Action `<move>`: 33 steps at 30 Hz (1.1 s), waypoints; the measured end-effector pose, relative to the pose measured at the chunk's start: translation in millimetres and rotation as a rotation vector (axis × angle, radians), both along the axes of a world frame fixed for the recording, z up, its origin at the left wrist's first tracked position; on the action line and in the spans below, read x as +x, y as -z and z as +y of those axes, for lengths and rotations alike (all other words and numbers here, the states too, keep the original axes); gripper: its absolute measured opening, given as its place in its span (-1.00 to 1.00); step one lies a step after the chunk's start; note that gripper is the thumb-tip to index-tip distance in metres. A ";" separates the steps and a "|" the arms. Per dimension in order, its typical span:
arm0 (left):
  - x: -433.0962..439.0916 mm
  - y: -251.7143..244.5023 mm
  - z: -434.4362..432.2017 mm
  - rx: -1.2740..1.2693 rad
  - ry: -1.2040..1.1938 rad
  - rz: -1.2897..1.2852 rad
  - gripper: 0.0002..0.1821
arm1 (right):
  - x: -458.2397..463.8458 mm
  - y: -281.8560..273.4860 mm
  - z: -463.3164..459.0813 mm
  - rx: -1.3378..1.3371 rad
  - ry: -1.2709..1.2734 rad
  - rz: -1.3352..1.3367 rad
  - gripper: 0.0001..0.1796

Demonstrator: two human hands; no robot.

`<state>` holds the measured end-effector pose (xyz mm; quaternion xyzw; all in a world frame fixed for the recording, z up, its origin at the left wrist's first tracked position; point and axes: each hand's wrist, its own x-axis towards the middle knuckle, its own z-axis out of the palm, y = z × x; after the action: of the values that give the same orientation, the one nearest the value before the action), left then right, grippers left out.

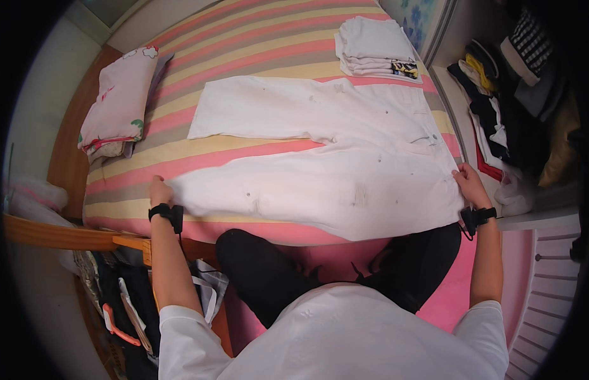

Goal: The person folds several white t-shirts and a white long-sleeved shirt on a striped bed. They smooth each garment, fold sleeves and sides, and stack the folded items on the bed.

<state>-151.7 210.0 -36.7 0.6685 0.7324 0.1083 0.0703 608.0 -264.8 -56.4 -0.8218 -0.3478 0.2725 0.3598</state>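
White distressed trousers [294, 185] lie spread across the bed with the waistband towards the right and the legs reaching left. My left hand [160, 191] grips the hem of the near leg, whose end is blurred. At the opposite end, my right hand [471, 184] pinches the near corner of the waistband between thumb and fingers. The far leg lies flat, apart from the near one, with striped sheet showing between them. Frayed patches and small marks dot the white fabric. Each wrist carries a black strap with a small device.
Folded white clothes [377, 47] are stacked at the bed's far right. A folded pink bundle [116, 99] rests on the left of the striped sheet [256, 52]. Shelves of clothes [489, 109] stand to the right. A wooden rail [61, 232] and hanging clothes [128, 294] are at lower left.
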 end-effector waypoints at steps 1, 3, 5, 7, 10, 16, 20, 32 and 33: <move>5.4 12.9 1.0 0.000 0.013 -0.020 -0.41 | -1.1 -0.6 -2.8 -0.102 0.004 0.016 -0.70; 13.8 24.2 5.8 -0.058 0.002 -0.083 -0.39 | -1.3 -9.1 -9.0 -0.055 -0.021 0.045 -0.61; 17.9 20.9 8.9 -0.308 -0.078 -0.197 -0.32 | -2.7 -24.3 -20.9 -0.133 -0.049 0.161 -0.56; 21.3 8.5 11.8 -0.492 -0.051 -0.126 -0.26 | -14.1 -31.6 -33.3 -0.244 -0.063 0.120 -0.52; 29.9 -3.9 7.5 -0.648 0.162 0.186 -0.28 | -33.0 -32.0 -45.7 -0.131 -0.051 0.373 -0.69; 33.6 -15.9 29.6 -0.194 0.237 -0.634 -0.53 | -25.1 -40.1 -57.2 0.101 -0.072 0.361 -0.80; 24.1 1.1 57.9 -0.068 0.306 -0.230 -0.58 | -21.6 -38.0 -53.3 -0.078 -0.122 0.236 -0.78; 128.0 -5.2 178.0 0.048 0.580 0.057 -0.57 | 12.1 -101.5 96.3 0.053 -0.341 -0.245 -0.68; 147.8 -6.7 185.6 0.043 0.642 0.050 -0.58 | 16.7 -97.0 125.1 0.019 -0.353 -0.284 -0.68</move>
<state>-3.9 395.6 -29.9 0.8691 0.4834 0.0797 0.0687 624.7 -139.7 40.6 -0.7748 -0.5358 0.2096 0.2620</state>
